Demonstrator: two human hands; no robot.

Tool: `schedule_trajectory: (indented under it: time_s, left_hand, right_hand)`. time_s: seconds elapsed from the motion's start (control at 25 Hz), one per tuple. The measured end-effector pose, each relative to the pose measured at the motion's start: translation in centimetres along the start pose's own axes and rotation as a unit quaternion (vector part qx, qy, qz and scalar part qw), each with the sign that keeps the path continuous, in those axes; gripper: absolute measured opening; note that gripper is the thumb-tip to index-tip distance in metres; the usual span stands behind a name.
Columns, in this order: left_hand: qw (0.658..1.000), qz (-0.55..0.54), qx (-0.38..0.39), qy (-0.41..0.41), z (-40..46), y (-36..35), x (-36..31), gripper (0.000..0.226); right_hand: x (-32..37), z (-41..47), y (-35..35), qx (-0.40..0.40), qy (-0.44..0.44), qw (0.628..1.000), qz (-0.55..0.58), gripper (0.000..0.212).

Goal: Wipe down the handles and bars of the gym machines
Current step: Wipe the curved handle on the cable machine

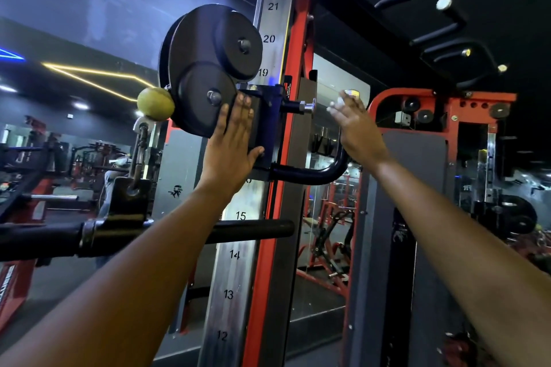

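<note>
While the left hand [232, 140] presses flat, fingers straight, on the pulley block [208, 68], the right hand [354, 125], pinching something small and white, could bump the pin [304, 106] and the block might slide down.

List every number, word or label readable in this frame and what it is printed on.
"21", "20", "19", "15", "14", "13", "12": steel upright, running top to bottom.
Sticker on the blue carriage: too small to read.
Logo on the grey panel: a figure, with no legible words.
</note>
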State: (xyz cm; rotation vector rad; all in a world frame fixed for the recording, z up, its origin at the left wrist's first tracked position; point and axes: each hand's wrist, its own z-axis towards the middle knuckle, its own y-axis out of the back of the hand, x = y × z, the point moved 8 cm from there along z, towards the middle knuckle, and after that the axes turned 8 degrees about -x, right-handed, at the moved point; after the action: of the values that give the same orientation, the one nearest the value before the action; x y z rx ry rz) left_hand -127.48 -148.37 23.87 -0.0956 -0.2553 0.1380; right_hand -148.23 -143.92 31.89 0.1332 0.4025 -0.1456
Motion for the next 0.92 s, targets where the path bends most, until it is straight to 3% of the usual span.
schedule_trajectory:
  time_s: [0.12, 0.2, 0.32, 0.4, 0.48, 0.56, 0.64, 0.68, 0.76, 0.92]
  left_hand:
    - [1.000, 0.005, 0.002, -0.009, 0.0, -0.1, -0.1, 0.075]
    - [1.000, -0.006, -0.001, -0.013, -0.1, -0.1, -0.1, 0.075]
    - [1.000, -0.001, -0.012, -0.012, -0.2, -0.3, -0.3, 0.074]
    - [1.000, -0.007, -0.011, -0.009, -0.2, -0.3, -0.3, 0.075]
    - [1.000, -0.012, -0.007, -0.009, -0.3, -0.3, -0.2, 0.074]
    - [1.000, -0.012, 0.001, -0.015, -0.4, -0.2, -0.2, 0.074]
    - [1.000, 0.000, 0.018, -0.019, -0.5, -0.1, 0.0, 0.074]
    - [0.999, 0.005, 0.028, -0.019, -0.6, 0.1, 0.1, 0.074]
    - [0.998, 0.015, 0.054, -0.020, -0.8, 0.4, 0.3, 0.074]
    - [0.993, 0.009, 0.120, -0.009, -1.4, 1.8, 1.2, 0.072]
  right_hand:
    - [3.9, -3.8, 0.5, 0.015, 0.034, 0.998, -0.048, 0.034]
    - [7.3, -6.5, -0.4, 0.095, -0.002, 0.993, -0.071, 0.028]
    - [10.7, -6.2, -2.4, 0.126, -0.249, 0.959, 0.049, 0.021]
    - [13.5, -5.4, -3.9, 0.104, -0.305, 0.939, 0.121, 0.027]
    - [14.8, -5.8, -5.2, 0.105, -0.223, 0.961, 0.129, 0.050]
    - [14.3, -7.7, -4.7, 0.095, -0.020, 0.994, 0.054, 0.068]
    - [12.8, -9.9, -3.8, 0.059, 0.193, 0.978, -0.043, 0.064]
    - [11.7, -10.7, -3.7, 0.079, 0.253, 0.962, -0.074, 0.060]
    - [9.5, -11.4, -3.6, 0.126, 0.278, 0.948, -0.093, 0.058]
    - [9.0, -12.3, -0.3, 0.181, 0.194, 0.962, -0.058, 0.064]
